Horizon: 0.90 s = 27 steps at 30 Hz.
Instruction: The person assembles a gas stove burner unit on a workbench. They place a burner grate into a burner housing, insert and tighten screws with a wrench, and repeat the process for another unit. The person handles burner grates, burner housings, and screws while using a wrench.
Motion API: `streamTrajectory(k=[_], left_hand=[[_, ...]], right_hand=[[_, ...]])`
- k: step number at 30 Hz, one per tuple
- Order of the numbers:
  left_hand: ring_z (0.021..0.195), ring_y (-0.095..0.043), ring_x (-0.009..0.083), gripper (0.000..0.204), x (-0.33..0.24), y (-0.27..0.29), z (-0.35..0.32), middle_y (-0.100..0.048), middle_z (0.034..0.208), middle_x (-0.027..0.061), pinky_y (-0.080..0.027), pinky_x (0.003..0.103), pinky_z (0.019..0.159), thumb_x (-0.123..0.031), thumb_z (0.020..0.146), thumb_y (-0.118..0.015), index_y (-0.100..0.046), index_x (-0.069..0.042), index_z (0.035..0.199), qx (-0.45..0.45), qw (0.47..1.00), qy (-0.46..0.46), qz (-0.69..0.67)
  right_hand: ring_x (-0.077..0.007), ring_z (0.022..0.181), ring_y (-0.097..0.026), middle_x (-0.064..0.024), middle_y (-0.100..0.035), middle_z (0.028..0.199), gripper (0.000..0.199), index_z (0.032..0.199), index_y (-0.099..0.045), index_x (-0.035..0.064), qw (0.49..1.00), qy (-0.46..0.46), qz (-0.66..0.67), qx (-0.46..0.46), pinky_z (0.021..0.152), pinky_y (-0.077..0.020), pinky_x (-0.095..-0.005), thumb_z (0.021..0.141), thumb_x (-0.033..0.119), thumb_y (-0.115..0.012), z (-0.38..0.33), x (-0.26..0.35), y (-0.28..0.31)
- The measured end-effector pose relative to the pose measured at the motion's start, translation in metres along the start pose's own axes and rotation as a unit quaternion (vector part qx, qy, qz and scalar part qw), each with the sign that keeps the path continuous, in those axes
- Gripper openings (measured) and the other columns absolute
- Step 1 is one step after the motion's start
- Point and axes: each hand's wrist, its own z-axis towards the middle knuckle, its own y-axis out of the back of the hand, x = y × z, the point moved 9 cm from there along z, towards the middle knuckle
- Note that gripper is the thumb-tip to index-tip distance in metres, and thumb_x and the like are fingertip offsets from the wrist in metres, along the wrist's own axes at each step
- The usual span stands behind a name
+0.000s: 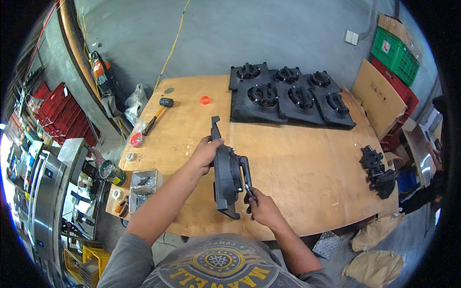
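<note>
My left hand is closed on the upper edge of a black square plate, which stands on edge above the table, its face turned to the right. A round housing with a curved handle-like bar sticks out of that face. My right hand is closed round a small dark hand tool with a shiny metal part, held against the lower end of the bar. Fingers cover most of the tool, so its exact kind is hidden.
Several similar black plates lie at the table's back right. Black fittings sit near the right edge. A mallet, a red ring, a hardware tray, a green can and pliers are leftward. The wooden table meets a wall.
</note>
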Motion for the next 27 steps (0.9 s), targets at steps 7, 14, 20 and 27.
streamTrajectory(k=[7, 14, 20, 27], left_hand=[[0.104, -0.063, 0.0256, 0.061, 0.044, -0.013, -0.065, -0.063, 0.111, 0.0156, -0.048, 0.04, 0.096, -0.033, 0.09, -0.058, -0.041, 0.004, 0.135, 0.013, 1.0, 0.023, -0.014], [0.086, -0.069, 0.0289, 0.061, 0.054, -0.008, -0.093, -0.068, 0.095, 0.0171, -0.056, 0.043, 0.084, -0.056, 0.091, -0.051, -0.058, -0.001, 0.116, 0.006, 0.985, 0.115, -0.129], [0.086, -0.067, 0.0241, 0.062, 0.062, 0.004, -0.093, -0.068, 0.096, 0.0121, -0.054, 0.04, 0.085, -0.061, 0.09, -0.052, -0.059, -0.004, 0.112, 0.048, 0.983, 0.114, -0.134], [0.089, -0.067, 0.0231, 0.061, 0.057, -0.004, -0.091, -0.067, 0.098, 0.0121, -0.053, 0.039, 0.086, -0.059, 0.092, -0.052, -0.058, -0.003, 0.115, 0.05, 0.986, 0.107, -0.116]], right_hand=[[-0.0384, 0.075, -0.069, -0.026, -0.068, 0.082, 0.045, 0.132, -0.048, -0.0042, 0.993, -0.001, -0.109, 0.037, 0.075, -0.0527, -0.0479, 0.09, 0.012, -0.05, -0.019, 0.011, -0.015], [-0.0444, 0.073, -0.066, -0.0294, -0.065, 0.078, 0.046, 0.132, -0.048, -0.0021, 0.999, 0.035, -0.029, -0.003, 0.07, -0.052, -0.0528, 0.088, 0.011, -0.053, -0.004, 0.006, -0.007], [-0.0491, 0.073, -0.063, -0.0331, -0.063, 0.08, 0.048, 0.131, -0.048, -0.0032, 0.992, 0.065, -0.105, 0.026, 0.07, -0.0513, -0.0561, 0.087, 0.012, -0.055, -0.003, 0.029, -0.018], [-0.0467, 0.075, -0.064, -0.0304, -0.064, 0.08, 0.054, 0.135, -0.045, -0.0057, 0.985, 0.076, -0.153, 0.017, 0.07, -0.0508, -0.0522, 0.086, 0.013, -0.058, -0.005, 0.033, -0.023]])
